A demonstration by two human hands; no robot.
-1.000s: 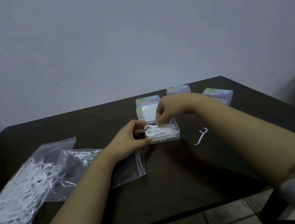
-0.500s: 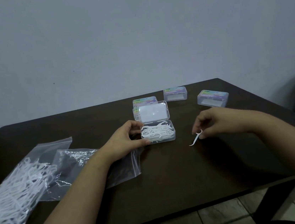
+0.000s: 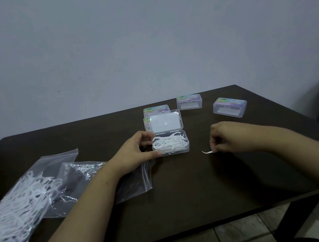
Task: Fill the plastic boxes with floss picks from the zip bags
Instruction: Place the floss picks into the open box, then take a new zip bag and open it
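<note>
A second ago the right hand (image 3: 227, 137) was over the open box (image 3: 170, 144), tucking picks in. It has since swung right, across the worktop (image 3: 183, 188), to the stray floss pick (image 3: 207, 152) that lay alone there, and its fingers (image 3: 214, 144) are now curled down and pinching the pick's near end; only the pointed tip shows, still at or just above the worktop.

The left hand (image 3: 136, 153) has not moved: its fingers grip the left side of the open box, steadying it with the lid standing up at the far side. The box already holds a thick layer of white picks.

So the stray is being recovered, and it likely goes into this box next, after which the lid can probably be closed.

Three closed boxes (image 3: 230, 107) wait at the far side, with a fourth seemingly hidden behind the raised lid. To the left, a full zip bag (image 3: 16, 208) lies beside a nearly empty one (image 3: 93, 181) under the left forearm.
</note>
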